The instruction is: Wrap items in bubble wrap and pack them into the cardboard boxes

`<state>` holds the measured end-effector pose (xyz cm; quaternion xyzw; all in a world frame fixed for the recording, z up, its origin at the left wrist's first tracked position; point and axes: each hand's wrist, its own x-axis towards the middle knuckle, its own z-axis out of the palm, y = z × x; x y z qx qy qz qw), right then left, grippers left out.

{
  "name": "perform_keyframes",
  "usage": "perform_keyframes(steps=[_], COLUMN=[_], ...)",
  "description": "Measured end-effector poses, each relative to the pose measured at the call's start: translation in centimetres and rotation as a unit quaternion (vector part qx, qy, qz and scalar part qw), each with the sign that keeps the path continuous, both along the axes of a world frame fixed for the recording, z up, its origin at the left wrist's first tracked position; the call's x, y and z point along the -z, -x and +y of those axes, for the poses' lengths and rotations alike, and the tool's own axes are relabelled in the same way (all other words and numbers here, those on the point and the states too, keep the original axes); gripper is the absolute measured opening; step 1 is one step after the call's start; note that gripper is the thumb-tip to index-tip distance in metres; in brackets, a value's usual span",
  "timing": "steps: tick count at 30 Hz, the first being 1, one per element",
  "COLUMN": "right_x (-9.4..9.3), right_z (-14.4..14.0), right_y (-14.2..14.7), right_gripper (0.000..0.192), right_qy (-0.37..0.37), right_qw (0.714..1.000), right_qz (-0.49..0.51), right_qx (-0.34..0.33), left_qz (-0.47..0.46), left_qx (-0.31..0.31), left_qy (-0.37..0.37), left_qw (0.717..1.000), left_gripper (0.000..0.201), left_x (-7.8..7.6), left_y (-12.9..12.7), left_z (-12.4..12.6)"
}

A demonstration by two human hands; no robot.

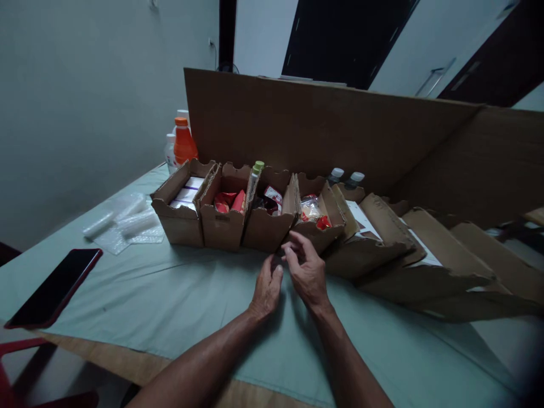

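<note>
My left hand (267, 290) is low over the green cloth, fingers pointing forward and the thumb a little apart. Beside it, my right hand (308, 275) has loosely curved, separated fingers. I see nothing held in either hand, and the fingertips nearly meet. Just beyond them stands a cardboard bin (267, 231) with dark and red-white packets (272, 199). To its right, another bin (334, 235) contains clear-wrapped items (311, 207) with red parts. Further left are a bin (221, 231) with red packets (230, 201) and a bin (181, 226) of white boxes (187, 193).
More cardboard bins (425, 289) lean in a row to the right. Behind stands a tall cardboard panel (297, 124). An orange bottle (184, 143) is at the back left. Bubble wrap (127, 222) and a phone (55, 288) lie on the cloth (182, 300) at left.
</note>
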<state>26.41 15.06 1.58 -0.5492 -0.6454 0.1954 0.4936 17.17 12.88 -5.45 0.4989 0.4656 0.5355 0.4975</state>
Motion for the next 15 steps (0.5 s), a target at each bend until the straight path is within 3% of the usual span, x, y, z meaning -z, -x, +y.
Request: perform_keyframes(steps=[4,6,11,15], right_x=[-3.8,-5.0,-6.0,-6.1], right_z=[2.9,4.2,5.1,2.4], right_y=[2.1,2.4,2.2,2.5], right_gripper=[0.058,0.054,0.025,0.020], right_qy=[-0.004,0.021,0.026,0.013], right_qw=[0.994,0.985,0.978,0.978], right_qz=[-0.103,-0.165,-0.204,-0.210], right_qx=[0.023,0.047,0.036,0.012], left_qz=[-0.029,-0.044,-0.086,-0.116], left_qx=[-0.015,-0.028,-0.075,-0.120], left_qy=[0.018,0.036,0.074,0.056], left_qw=[0.999,0.998,0.991,0.984], left_gripper=[0.047,0.045,0.050,0.058], left_x=[0.0,0.1,-0.2,-1.1], left_y=[0.1,0.0,1.3,4.9], left_z=[0.4,0.8,0.2,-3.1])
